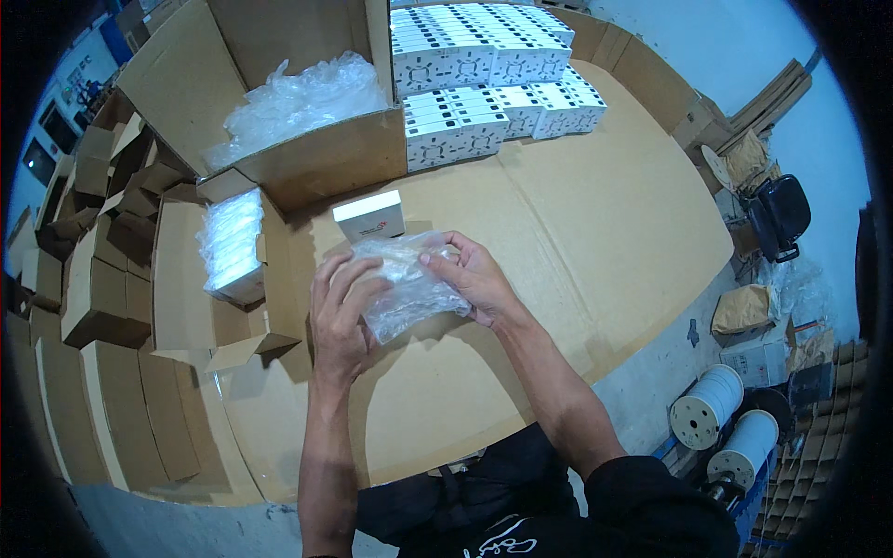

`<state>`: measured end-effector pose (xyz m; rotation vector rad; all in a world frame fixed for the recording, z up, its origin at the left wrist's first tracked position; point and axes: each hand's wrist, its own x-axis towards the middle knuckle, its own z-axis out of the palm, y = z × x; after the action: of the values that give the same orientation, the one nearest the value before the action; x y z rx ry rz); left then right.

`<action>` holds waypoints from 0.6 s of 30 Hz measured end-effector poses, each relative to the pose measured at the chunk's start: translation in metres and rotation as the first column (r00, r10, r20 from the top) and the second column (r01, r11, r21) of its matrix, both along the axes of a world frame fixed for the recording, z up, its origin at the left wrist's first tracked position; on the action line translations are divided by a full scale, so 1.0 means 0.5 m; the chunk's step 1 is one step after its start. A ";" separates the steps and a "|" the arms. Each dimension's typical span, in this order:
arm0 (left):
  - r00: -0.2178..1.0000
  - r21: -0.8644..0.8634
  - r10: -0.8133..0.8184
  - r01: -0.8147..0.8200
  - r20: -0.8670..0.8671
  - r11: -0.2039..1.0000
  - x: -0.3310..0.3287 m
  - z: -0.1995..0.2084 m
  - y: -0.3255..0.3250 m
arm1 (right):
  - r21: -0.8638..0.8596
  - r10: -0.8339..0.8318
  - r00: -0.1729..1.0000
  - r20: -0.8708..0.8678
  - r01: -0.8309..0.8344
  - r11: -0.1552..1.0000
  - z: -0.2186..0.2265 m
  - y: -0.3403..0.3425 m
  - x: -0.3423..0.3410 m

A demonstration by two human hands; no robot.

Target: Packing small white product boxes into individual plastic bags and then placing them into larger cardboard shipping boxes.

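Holding a clear bag (414,302), the left hand (337,314) and right hand (479,284) have fingers clamped on its sides. Just beyond, I see a white box (370,220).

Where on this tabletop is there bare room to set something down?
The widest free patch of the cardboard-covered table lies right of the right hand, between the stacked white boxes and the table's right edge. Another lies between the clear plastic bag and the front edge. The left side is crowded: large open carton, smaller open carton, lone white box.
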<state>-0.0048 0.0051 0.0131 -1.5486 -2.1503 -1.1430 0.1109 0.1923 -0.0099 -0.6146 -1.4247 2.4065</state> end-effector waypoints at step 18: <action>0.596 -0.010 0.018 -0.016 0.803 1.000 0.007 -0.019 0.006 | -0.005 -0.224 0.927 -0.300 0.234 0.972 0.000 -0.024 -0.017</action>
<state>-0.0016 0.0081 0.0036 -1.0691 -2.6460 -2.1532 0.1023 0.1804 -0.0101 -0.3653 -1.1903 2.1785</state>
